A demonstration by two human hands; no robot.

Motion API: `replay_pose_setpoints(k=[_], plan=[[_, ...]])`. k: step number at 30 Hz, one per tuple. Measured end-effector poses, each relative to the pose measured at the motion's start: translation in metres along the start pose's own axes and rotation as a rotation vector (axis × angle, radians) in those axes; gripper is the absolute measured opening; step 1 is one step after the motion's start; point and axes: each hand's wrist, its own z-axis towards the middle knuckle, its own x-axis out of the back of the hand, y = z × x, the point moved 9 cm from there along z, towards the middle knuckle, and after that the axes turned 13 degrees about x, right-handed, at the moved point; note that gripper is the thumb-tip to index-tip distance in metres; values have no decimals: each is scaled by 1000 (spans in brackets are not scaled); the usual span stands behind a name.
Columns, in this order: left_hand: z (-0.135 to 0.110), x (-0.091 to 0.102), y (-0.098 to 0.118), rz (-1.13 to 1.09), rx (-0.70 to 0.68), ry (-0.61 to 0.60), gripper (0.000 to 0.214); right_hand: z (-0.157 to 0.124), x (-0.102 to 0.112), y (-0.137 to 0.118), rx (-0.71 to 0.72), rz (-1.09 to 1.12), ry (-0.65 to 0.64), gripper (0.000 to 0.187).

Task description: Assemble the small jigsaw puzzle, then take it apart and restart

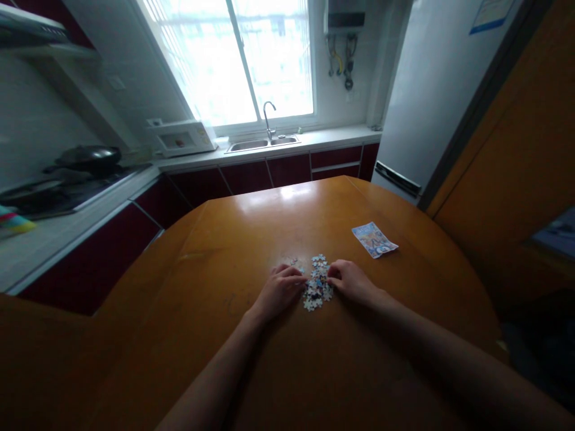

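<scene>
A small heap of jigsaw puzzle pieces (318, 287) lies on the wooden table in front of me, pale pieces mixed with darker ones. A few loose pieces (294, 261) sit just beyond my left hand (284, 290). That hand rests at the heap's left edge, its fingers bent and drawn together, and what is in them is hidden. From the other side, my right hand (350, 280) touches the heap's right edge with thumb and forefinger pinched; any piece between them is too small to make out.
A printed picture sheet (375, 239) lies to the right on the oval table (251, 233). Beyond are a counter with a sink (251, 145), a microwave (184, 139) and a stove with a pan (90, 158). A fridge (417, 96) stands at the right.
</scene>
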Motion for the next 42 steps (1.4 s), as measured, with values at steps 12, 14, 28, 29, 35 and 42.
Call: replay_pose_setpoints(k=[12, 14, 28, 29, 35, 42], plan=[[-2, 4, 4, -48, -81, 111, 14, -19, 28, 13, 30, -78, 129, 17], [-2, 3, 11, -39, -100, 67, 15, -21, 25, 9, 25, -138, 68, 17], [-11, -14, 34, 13, -124, -168, 26, -26, 11, -13, 136, -137, -42, 13], [-11, -13, 36, 3, -129, -182, 27, -27, 13, -12, 137, -133, -39, 15], [-13, -11, 51, -64, -176, -251, 26, -28, 17, -8, 113, -142, -71, 15], [-13, -13, 47, 11, -140, -198, 27, -30, 19, 5, 26, -176, -130, 10]])
